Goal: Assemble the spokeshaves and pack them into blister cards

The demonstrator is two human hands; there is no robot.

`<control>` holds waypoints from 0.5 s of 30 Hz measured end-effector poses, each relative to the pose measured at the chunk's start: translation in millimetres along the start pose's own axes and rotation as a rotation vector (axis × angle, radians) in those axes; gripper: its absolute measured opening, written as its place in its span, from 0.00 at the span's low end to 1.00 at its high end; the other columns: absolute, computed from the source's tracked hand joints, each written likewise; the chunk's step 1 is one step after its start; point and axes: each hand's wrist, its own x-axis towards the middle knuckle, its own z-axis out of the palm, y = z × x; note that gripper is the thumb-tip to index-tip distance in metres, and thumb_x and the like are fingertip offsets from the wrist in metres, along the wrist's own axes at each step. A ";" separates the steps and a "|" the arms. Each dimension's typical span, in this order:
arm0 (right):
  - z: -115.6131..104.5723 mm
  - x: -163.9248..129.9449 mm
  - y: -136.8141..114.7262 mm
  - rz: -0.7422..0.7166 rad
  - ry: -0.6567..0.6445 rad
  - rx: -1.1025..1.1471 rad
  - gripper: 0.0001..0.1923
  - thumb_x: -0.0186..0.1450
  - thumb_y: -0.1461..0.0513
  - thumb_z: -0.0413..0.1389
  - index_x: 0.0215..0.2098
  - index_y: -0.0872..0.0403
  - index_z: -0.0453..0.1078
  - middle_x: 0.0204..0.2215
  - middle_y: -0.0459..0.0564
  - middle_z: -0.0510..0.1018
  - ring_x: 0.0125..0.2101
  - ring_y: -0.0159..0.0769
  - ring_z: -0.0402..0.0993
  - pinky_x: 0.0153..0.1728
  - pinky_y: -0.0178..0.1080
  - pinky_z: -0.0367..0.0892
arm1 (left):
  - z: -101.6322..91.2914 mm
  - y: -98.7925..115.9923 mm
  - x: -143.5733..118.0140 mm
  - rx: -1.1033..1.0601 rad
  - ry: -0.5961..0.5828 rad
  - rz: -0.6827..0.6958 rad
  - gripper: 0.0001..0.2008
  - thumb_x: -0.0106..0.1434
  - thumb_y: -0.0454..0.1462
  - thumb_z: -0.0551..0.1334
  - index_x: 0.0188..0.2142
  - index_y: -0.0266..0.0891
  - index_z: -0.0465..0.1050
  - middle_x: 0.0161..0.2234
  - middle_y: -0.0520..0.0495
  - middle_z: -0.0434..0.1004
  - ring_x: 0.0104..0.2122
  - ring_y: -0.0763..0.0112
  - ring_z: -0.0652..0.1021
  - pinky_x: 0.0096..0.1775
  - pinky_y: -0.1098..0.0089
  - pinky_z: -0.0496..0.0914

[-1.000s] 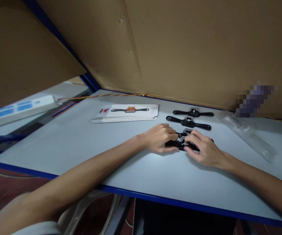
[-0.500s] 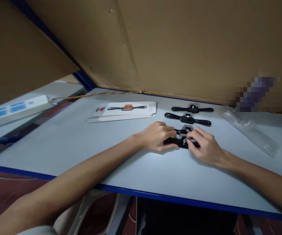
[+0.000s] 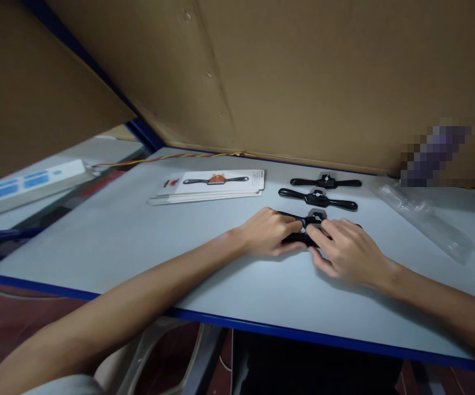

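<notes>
Left hand (image 3: pixel 270 232) and right hand (image 3: pixel 344 249), fingers curled, pinch a black tool (image 3: pixel 309 229) on the counter (image 3: pixel 138 241); 2 more tools (image 3: pixel 318 199) and cards (image 3: pixel 212 185) lie behind.

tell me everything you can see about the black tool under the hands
The black tool is a slim, dark, glossy piece with a bar-shaped handle and a small silvery screw at its thicker middle; it looks like metal or hard plastic. It lies flat on the pale table, nearest of the black tools in the row. The left hand covers its left end and the right hand covers its right end, fingers closed over it. Whether two pieces lie stacked there cannot be told.
</notes>
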 end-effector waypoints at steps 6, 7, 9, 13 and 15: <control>-3.9 3.3 0.8 -0.141 -0.113 0.043 0.12 0.72 0.71 0.51 0.38 0.56 0.76 0.41 0.58 0.81 0.38 0.41 0.75 0.38 0.42 0.65 | -3.6 1.6 1.1 -0.086 -0.001 -0.046 0.24 0.77 0.53 0.52 0.35 0.39 0.74 0.27 0.48 0.79 0.21 0.70 0.72 0.25 0.65 0.56; -4.3 2.9 1.1 -0.109 -0.117 0.059 0.10 0.73 0.67 0.51 0.41 0.57 0.76 0.42 0.59 0.81 0.38 0.42 0.75 0.37 0.42 0.65 | -4.7 1.6 1.1 -0.117 0.001 -0.070 0.23 0.76 0.52 0.53 0.34 0.40 0.74 0.26 0.49 0.78 0.21 0.70 0.71 0.26 0.65 0.56; -3.8 1.5 1.5 0.008 -0.136 0.050 0.13 0.76 0.61 0.51 0.47 0.59 0.76 0.37 0.57 0.80 0.31 0.40 0.73 0.31 0.42 0.62 | -6.4 1.4 0.8 -0.175 0.004 -0.124 0.22 0.74 0.53 0.57 0.31 0.40 0.72 0.23 0.51 0.75 0.20 0.72 0.69 0.26 0.66 0.57; -2.8 0.6 3.2 0.020 -0.230 0.010 0.13 0.74 0.70 0.48 0.42 0.57 0.75 0.29 0.51 0.78 0.26 0.37 0.70 0.27 0.41 0.55 | -5.1 0.6 0.0 -0.223 0.012 -0.159 0.24 0.72 0.56 0.60 0.29 0.41 0.71 0.21 0.53 0.72 0.20 0.72 0.67 0.26 0.67 0.57; -4.6 2.2 4.7 -0.051 -0.232 0.032 0.15 0.71 0.75 0.48 0.38 0.56 0.75 0.35 0.54 0.80 0.31 0.37 0.73 0.32 0.41 0.59 | -2.4 0.0 0.1 -0.213 0.029 -0.158 0.24 0.73 0.56 0.59 0.29 0.41 0.72 0.22 0.53 0.73 0.21 0.72 0.68 0.26 0.67 0.57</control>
